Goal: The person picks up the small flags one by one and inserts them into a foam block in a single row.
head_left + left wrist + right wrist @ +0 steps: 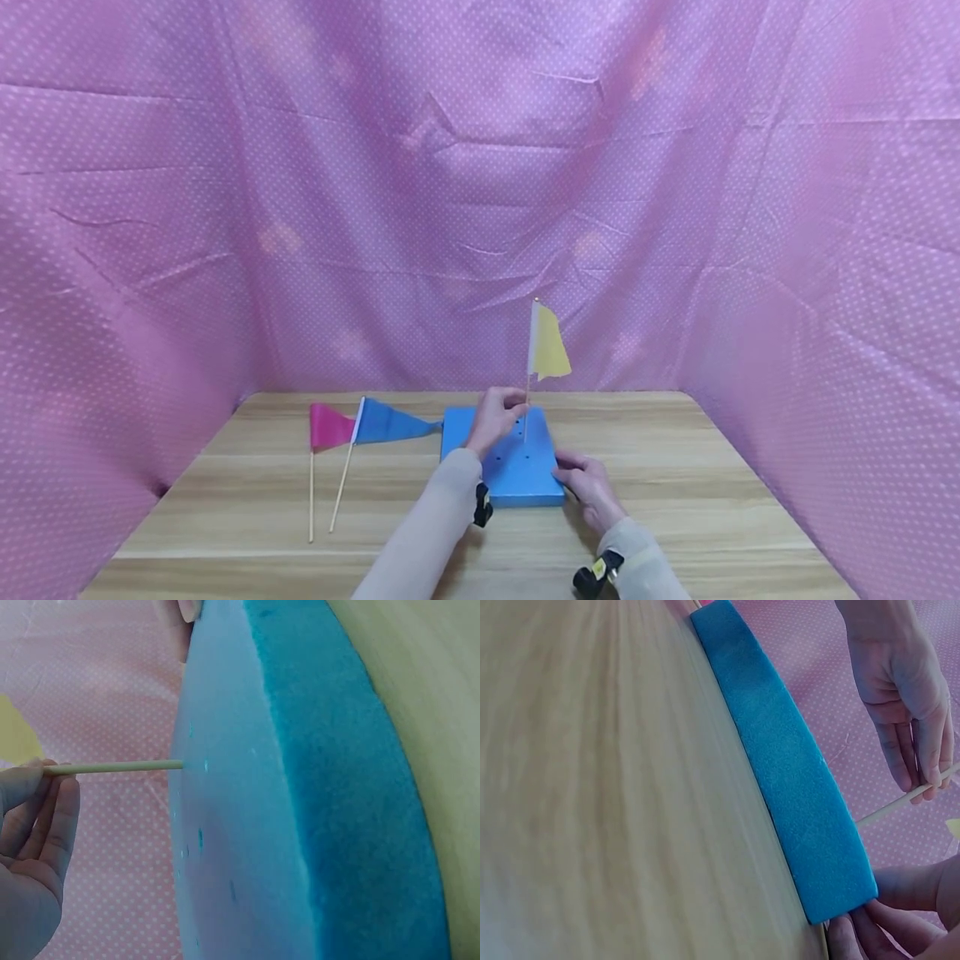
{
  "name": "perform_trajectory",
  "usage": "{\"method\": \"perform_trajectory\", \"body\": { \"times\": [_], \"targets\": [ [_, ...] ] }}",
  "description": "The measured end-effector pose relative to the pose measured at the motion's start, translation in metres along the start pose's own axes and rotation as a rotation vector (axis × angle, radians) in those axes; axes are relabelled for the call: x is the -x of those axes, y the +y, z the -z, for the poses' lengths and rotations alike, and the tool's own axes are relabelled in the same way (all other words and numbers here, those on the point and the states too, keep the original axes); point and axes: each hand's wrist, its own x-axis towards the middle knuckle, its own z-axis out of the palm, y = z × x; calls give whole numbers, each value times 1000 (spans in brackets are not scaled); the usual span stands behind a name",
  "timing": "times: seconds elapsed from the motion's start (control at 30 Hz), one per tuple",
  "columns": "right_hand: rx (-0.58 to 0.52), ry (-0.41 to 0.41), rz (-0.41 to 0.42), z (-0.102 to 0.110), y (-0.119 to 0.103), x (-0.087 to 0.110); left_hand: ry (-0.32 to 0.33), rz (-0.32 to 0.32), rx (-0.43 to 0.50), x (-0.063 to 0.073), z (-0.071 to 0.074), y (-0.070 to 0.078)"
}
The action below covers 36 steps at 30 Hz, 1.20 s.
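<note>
My left hand [495, 417] pinches the thin wooden stick of a small yellow flag [551, 343] between thumb and fingers. The stick [120, 767] stands nearly upright, its lower end meeting the top of a blue foam block [525, 485]; how deep it sits is hidden. Several small holes dot the top of the block. At the block's right edge, my right hand [588, 490] grips it, and in the right wrist view the thumb [904, 887] lies above the corner with fingers [877, 934] below.
Left of the block, a pink flag [327, 428] and a blue triangular flag [386, 422] lie on the wooden table [675, 517]. The blue flag's tip reaches the block's left edge and its cloth overlaps the pink one. Pink dotted cloth [480, 208] hangs around the table.
</note>
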Motion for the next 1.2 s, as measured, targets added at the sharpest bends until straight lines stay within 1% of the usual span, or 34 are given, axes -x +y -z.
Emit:
{"method": "perform_trajectory", "body": {
  "times": [0.17, 0.4, 0.57, 0.77, 0.87, 1.0, 1.2],
  "targets": [
    [2, -7, -16, 5, 0, 2, 2, -4, -25, 4, -2, 1],
    [-1, -13, -14, 5, 1, 4, -12, 58, -30, 5, -7, 1],
    [-7, -8, -11, 4, 2, 4, -28, 61, -41, 5, -8, 1],
    [-5, -5, -7, 4, 2, 4, -54, 85, -55, 6, -6, 2],
    [-1, -1, -13, 4, 2, 4, -62, 93, -49, 7, -4, 2],
    [0, 6, -15, 3, 1, 3, -56, 102, -23, 7, -2, 0],
    [7, 16, -13, 2, 0, 3, -50, 92, 16, 7, 0, -3]
  ]
}}
